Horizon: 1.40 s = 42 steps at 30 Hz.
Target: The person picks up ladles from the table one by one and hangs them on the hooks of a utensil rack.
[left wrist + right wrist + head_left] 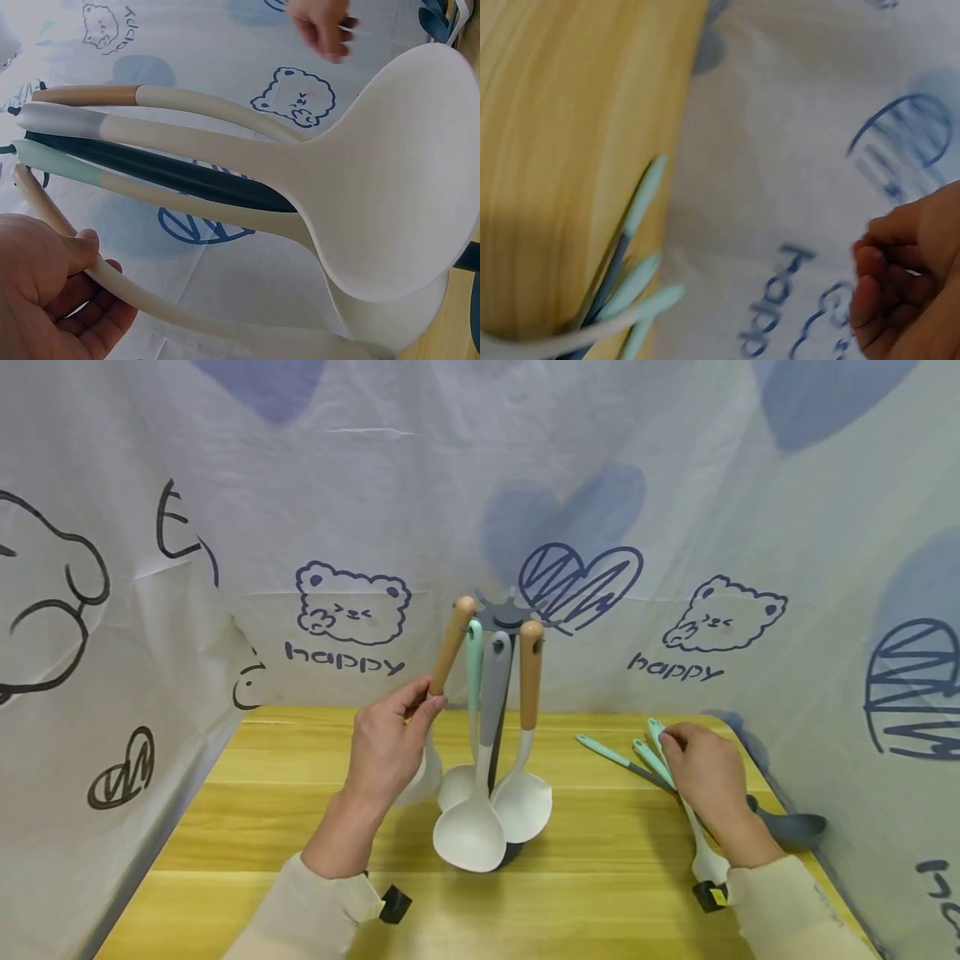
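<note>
My left hand [386, 743] pinches the wooden-handled white utensil [453, 643] between thumb and fingers, at the left of a dark grey hook stand [504, 615]. Its head is partly hidden behind the hand. Also hanging there are a grey-handled ladle [470, 837], a mint-handled utensil [474, 660] and another wooden-handled utensil [531, 681] with a white head. Over the table's right side, my right hand [705, 772] has loosely curled fingers. In the right wrist view that hand [907, 277] appears apart from the mint-handled utensils [646, 199], holding nothing.
Several mint-handled utensils [603, 750] lie crossed on the wooden table [600, 877], one ending in a white head [708, 864]. A dark grey ladle [797, 829] rests near the right edge. Printed white cloth [450, 460] hangs behind and along both sides.
</note>
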Each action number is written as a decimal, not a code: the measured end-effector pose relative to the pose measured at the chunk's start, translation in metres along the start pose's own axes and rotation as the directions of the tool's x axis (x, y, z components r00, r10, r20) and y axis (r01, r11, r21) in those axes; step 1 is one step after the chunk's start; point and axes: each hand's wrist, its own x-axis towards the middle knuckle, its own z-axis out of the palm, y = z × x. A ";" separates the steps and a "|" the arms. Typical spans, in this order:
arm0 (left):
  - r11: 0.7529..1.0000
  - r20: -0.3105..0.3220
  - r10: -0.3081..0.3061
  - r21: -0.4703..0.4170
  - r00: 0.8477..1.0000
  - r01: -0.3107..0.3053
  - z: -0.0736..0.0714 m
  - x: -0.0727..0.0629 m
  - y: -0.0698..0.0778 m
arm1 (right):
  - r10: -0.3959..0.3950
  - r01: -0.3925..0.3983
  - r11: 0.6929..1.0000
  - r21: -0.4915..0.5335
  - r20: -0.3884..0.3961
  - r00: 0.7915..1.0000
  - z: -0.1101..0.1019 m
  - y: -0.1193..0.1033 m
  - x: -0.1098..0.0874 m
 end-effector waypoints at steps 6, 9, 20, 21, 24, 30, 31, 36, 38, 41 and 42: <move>1.000 0.003 0.012 0.001 1.000 -0.012 -0.001 0.001 0.000 | 0.149 -0.110 0.985 -0.131 0.345 0.927 0.010 0.040 0.010; 1.000 0.001 0.024 0.002 1.000 -0.024 -0.001 0.001 0.000 | 0.216 -0.150 0.972 -0.182 0.431 0.876 0.016 0.056 0.013; 0.999 0.005 0.040 -0.008 0.999 -0.040 0.000 0.001 0.000 | 0.339 -0.240 0.939 -0.245 0.555 0.760 0.039 0.089 0.011; 0.999 0.006 0.039 -0.008 0.999 -0.039 0.000 0.000 0.000 | 0.340 -0.241 0.939 -0.245 0.556 0.759 0.041 0.091 0.011; 0.999 0.005 0.033 -0.008 0.999 -0.033 -0.001 0.000 0.000 | 0.341 -0.243 0.939 -0.244 0.558 0.756 0.045 0.096 0.010; 0.999 0.001 0.032 -0.003 0.999 -0.032 -0.002 0.000 -0.001 | 0.366 -0.268 0.930 -0.252 0.564 0.740 0.051 0.101 0.011; 0.999 0.001 0.032 -0.002 0.999 -0.032 -0.002 0.000 -0.001 | 0.374 -0.276 0.927 -0.254 0.563 0.737 0.051 0.101 0.011; 1.000 0.008 0.031 -0.004 0.999 -0.031 -0.002 0.000 0.000 | 0.410 -0.315 0.912 -0.262 0.554 0.725 0.050 0.100 0.012; 1.000 0.012 0.029 -0.008 0.999 -0.029 -0.002 0.000 0.000 | 0.413 -0.318 0.911 -0.264 0.549 0.727 0.049 0.098 0.012; 0.999 0.010 0.032 -0.002 0.999 -0.032 -0.002 0.001 -0.001 | 0.402 -0.312 0.916 -0.253 0.535 0.743 0.047 0.095 0.012; 0.999 0.009 0.033 0.000 0.999 -0.033 -0.002 0.001 -0.002 | 0.391 -0.305 0.920 -0.246 0.530 0.752 0.046 0.093 0.011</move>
